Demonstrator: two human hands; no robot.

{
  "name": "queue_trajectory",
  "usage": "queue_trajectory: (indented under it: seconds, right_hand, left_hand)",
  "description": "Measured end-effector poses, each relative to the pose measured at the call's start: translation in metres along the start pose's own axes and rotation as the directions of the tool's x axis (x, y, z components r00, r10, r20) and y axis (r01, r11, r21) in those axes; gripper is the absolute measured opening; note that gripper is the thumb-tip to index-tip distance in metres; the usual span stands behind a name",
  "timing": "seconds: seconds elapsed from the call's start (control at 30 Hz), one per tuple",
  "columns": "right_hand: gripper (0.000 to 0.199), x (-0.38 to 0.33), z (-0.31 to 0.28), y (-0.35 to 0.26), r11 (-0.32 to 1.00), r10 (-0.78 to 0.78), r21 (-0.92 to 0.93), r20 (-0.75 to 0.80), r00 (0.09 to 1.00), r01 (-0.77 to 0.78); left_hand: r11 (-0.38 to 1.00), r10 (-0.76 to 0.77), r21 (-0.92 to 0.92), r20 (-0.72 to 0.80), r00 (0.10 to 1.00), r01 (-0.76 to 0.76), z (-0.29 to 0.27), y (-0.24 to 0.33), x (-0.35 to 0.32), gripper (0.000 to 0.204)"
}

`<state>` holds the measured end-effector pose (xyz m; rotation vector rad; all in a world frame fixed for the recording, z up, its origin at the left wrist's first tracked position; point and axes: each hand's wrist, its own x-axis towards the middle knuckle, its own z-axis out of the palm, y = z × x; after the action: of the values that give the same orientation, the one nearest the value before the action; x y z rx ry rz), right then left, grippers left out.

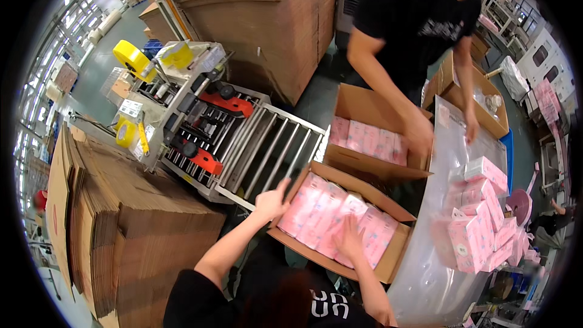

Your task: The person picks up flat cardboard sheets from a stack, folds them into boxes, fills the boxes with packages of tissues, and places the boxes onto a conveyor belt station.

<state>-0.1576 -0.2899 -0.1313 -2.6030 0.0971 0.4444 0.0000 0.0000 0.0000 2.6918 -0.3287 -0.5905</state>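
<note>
In front of me an open cardboard box is tilted, with several pink tissue packs standing in rows inside it. My left hand grips the box's left edge, one finger stretched along the outside. Fingers spread, my right hand lies on top of the packs near the middle of the box and holds nothing. Just beyond is a second open box, also holding pink packs. A co-worker's hand reaches to that box's right wall; the co-worker's other hand is over the table.
A roller conveyor with a tape-sealing machine lies to the left. Flattened cartons are stacked at the left, more cartons behind. On the right, a metal table bears a pile of pink packs.
</note>
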Motion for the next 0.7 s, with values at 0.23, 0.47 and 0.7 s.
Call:
queue_trajectory:
  seconds: [0.23,0.47,0.7]
  right_hand:
    - [0.067,0.093,-0.080,-0.100,0.882,0.150,0.461,-0.077,0.986,-0.098]
    - [0.069,0.015,-0.054,-0.119,0.800,0.546,0.096,-0.528,0.651,-0.593]
    - [0.073,0.072,-0.018,-0.287,0.880,-0.078,0.422,-0.328,0.941,0.220]
  left_hand:
    - [0.941,0.298,-0.234,0.233,0.926,-0.244,-0.054,-0.049,0.093,0.078]
    - [0.972,0.139,0.158,0.218,0.966,-0.176,-0.141,-0.195,0.150,0.082]
    - [0.985,0.164,-0.055,0.598,0.784,-0.164,-0.056,-0.274,0.196,0.108]
